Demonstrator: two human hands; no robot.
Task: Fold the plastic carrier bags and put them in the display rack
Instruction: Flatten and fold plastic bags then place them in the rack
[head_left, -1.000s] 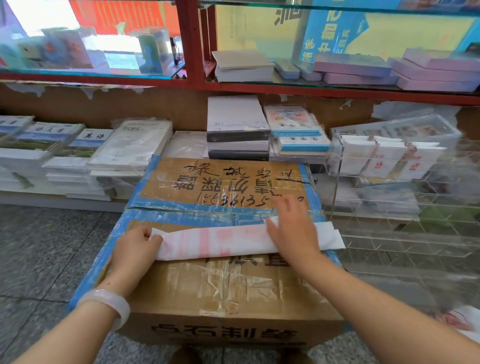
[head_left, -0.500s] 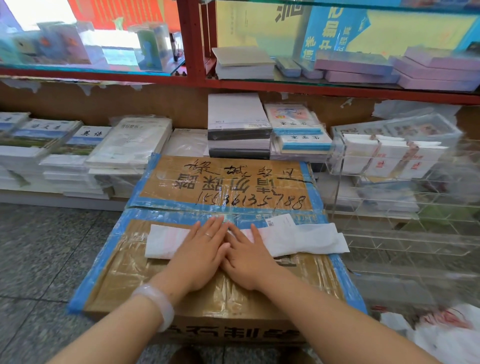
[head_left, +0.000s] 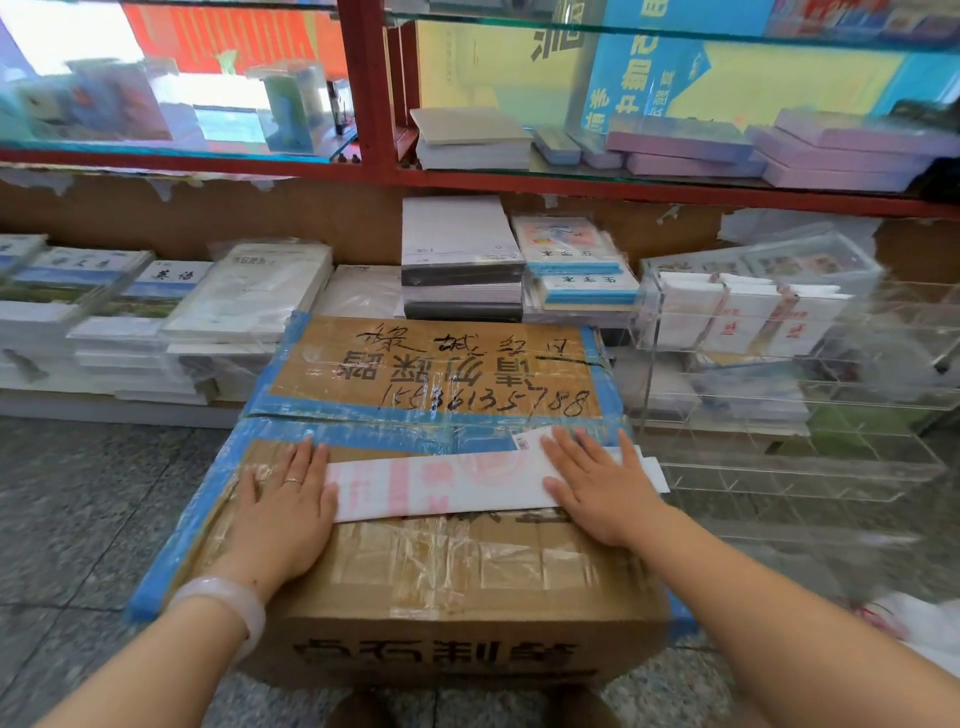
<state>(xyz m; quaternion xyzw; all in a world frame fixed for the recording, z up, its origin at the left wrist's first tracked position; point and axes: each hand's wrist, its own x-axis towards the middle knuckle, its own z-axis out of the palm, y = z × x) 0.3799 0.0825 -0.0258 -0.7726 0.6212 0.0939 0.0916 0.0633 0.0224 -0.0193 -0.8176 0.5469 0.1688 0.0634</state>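
Observation:
A white plastic carrier bag (head_left: 441, 486) with pink print lies folded into a long flat strip across the top of a taped cardboard box (head_left: 447, 582). My left hand (head_left: 283, 512) lies flat with straight fingers over the strip's left end. My right hand (head_left: 597, 486) presses flat on its right end, fingers spread. To the right stands a clear acrylic display rack (head_left: 789, 410); its top tier holds folded white bags (head_left: 737, 319) with red print.
Stacks of wrapped books (head_left: 244, 301) and notebooks (head_left: 462, 260) line the low shelf behind the box. A red-framed glass shelf (head_left: 369, 104) runs above. Loose white plastic bags (head_left: 914, 623) lie on the stone floor at lower right.
Half a second ago both hands were together at the strip's middle. They have slid apart along the bag, left hand to the left end, right hand to the right end.

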